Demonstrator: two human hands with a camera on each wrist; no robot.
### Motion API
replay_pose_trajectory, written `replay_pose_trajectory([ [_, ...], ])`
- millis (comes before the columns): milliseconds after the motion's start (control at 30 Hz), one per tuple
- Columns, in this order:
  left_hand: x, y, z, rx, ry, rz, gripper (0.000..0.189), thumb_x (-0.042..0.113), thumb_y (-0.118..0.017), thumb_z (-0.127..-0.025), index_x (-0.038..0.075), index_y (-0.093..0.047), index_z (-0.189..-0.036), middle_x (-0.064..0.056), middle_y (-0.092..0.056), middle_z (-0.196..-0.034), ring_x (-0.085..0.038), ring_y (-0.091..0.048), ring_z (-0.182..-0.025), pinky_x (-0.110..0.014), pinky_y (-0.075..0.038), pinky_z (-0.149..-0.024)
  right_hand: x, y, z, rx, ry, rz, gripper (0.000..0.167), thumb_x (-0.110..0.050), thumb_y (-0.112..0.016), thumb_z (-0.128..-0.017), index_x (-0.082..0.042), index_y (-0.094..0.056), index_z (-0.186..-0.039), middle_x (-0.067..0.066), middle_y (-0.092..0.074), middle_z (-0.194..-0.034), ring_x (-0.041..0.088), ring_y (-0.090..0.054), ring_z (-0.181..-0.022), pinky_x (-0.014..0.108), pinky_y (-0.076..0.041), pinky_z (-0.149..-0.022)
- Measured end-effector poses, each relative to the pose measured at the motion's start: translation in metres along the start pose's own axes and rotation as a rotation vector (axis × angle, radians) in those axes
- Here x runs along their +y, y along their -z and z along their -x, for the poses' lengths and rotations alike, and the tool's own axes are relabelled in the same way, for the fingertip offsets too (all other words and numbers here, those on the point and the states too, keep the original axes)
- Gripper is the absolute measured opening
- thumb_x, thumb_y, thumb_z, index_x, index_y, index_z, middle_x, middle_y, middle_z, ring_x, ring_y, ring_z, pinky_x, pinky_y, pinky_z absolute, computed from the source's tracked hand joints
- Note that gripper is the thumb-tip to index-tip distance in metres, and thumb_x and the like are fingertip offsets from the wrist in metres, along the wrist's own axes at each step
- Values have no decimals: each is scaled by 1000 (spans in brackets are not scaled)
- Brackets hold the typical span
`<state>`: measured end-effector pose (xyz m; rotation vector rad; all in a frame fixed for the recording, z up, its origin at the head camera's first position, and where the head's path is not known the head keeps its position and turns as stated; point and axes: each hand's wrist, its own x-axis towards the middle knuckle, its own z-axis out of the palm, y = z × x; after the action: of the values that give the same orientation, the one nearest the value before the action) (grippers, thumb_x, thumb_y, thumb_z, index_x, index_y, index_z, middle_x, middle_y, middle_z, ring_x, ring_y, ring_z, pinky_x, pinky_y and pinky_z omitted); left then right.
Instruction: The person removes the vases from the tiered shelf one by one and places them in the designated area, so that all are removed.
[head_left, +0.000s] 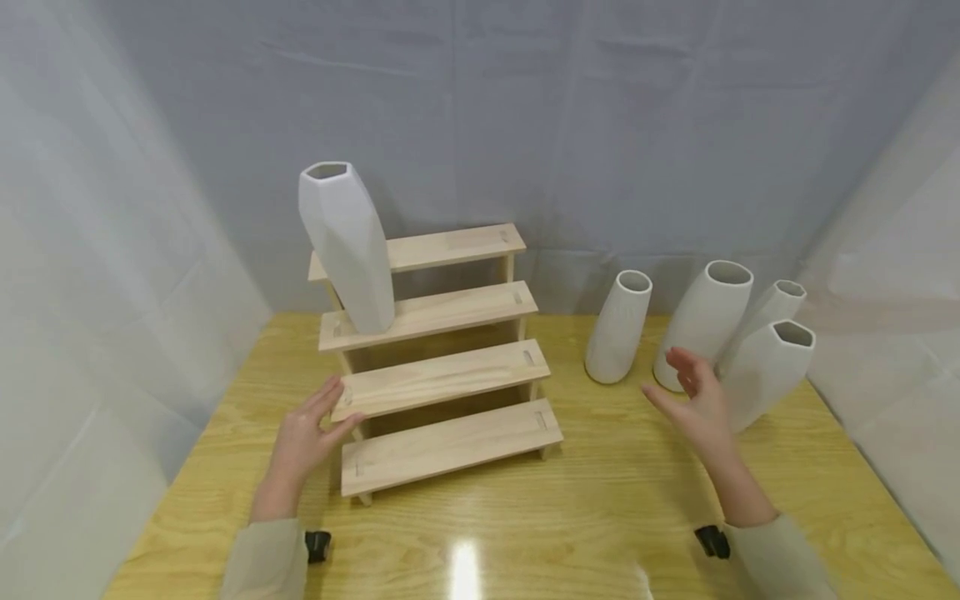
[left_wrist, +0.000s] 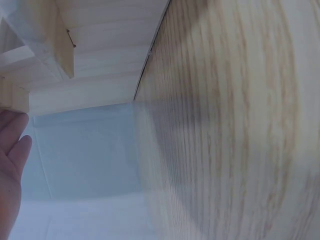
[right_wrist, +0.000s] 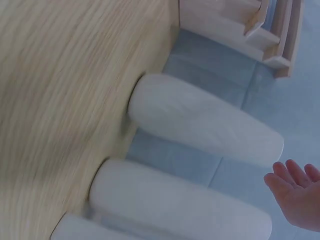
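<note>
At the left end of a four-step wooden rack, my left hand (head_left: 302,437) touches the third board down (head_left: 442,379) with its fingertips, thumb by the board's front edge. The left wrist view shows those fingers (left_wrist: 15,130) against a board's end. A tall white faceted vase (head_left: 347,246) stands on the rack's second board from the top. Fingers apart and holding nothing, my right hand (head_left: 705,408) hovers in front of a wide round white vase (head_left: 705,321). Beside it is a white faceted vase (head_left: 765,375), partly hidden by the hand.
A smaller round white vase (head_left: 618,329) stands between the rack and the wide vase. Behind the right-hand faceted vase is a slim white one (head_left: 780,300). Everything stands on a wood-grain table (head_left: 600,517), with a grey cloth backdrop (head_left: 510,125) behind.
</note>
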<state>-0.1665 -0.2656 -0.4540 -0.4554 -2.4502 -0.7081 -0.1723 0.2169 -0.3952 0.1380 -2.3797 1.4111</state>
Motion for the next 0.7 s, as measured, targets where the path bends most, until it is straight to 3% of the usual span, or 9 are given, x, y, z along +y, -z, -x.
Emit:
replay_pose_trajectory([
  [267, 0, 0, 1, 5, -9, -4, 61, 21, -76, -68, -11, -53, -114, -26, -48, -120, -41, -50, -103, -49, -45, -80, -15, -34, -14, -72, 87, -86, 57, -4, -71, -74, 9, -41, -121, 24, -48, -119, 32, -43, -113, 43, -32, -98],
  [533, 1, 0, 1, 3, 2, 0, 61, 19, -76, -67, -10, -52, -115, -25, -48, -121, -40, -50, -103, -49, -45, -80, -31, -61, -26, -143, 97, -115, 57, -9, -71, -75, 7, -42, -122, 23, -47, -121, 31, -42, -115, 40, -31, -100],
  [700, -1, -1, 2, -2, 3, -3, 62, 28, -73, -71, -10, -52, -115, -25, -48, -121, -40, -50, -103, -49, -45, -80, -39, -76, -32, -179, 114, -131, 59, -10, -72, -74, 8, -42, -121, 23, -47, -121, 31, -42, -115, 39, -30, -101],
])
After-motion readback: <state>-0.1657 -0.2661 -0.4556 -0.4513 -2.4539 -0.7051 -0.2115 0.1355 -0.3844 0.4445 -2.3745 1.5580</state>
